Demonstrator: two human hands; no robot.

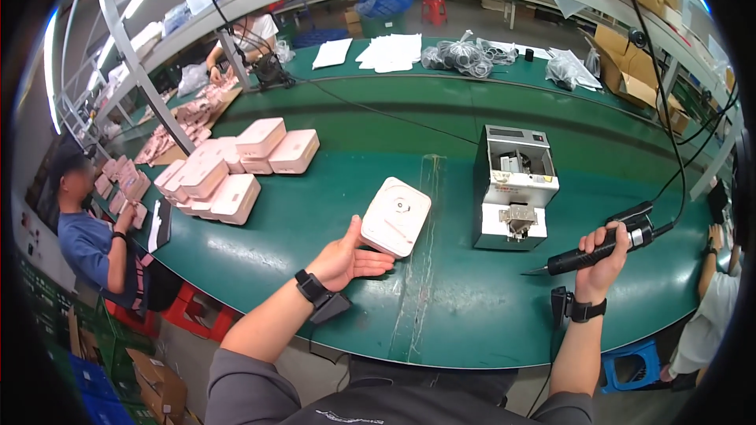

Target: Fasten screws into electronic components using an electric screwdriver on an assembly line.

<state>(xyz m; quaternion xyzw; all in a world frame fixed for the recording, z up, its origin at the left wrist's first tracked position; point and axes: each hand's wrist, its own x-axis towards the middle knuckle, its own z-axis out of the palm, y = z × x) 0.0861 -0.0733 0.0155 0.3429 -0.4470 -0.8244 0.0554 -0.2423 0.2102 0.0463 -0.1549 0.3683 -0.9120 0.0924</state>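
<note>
My left hand (346, 261) has its fingers stretched out along the near edge of a pale pink plastic case (396, 217), with the thumb against the case's left side. The case is a rounded square with a round dark-centred spot on its top face. Held in my right hand (602, 258) is a black electric screwdriver (587, 256), its thin bit pointing left above the table. Between and beyond my hands stands a white and black screw feeder (516, 189). Both wrists wear black straps with small devices.
Stacked pink cases (228, 165) stand on the green table (331, 205) to the left. A co-worker in a blue shirt (98, 248) sits at the left edge; another person (709, 323) is at the far right. Cables hang by the screwdriver. Bagged coils (465, 57) lie on the far bench.
</note>
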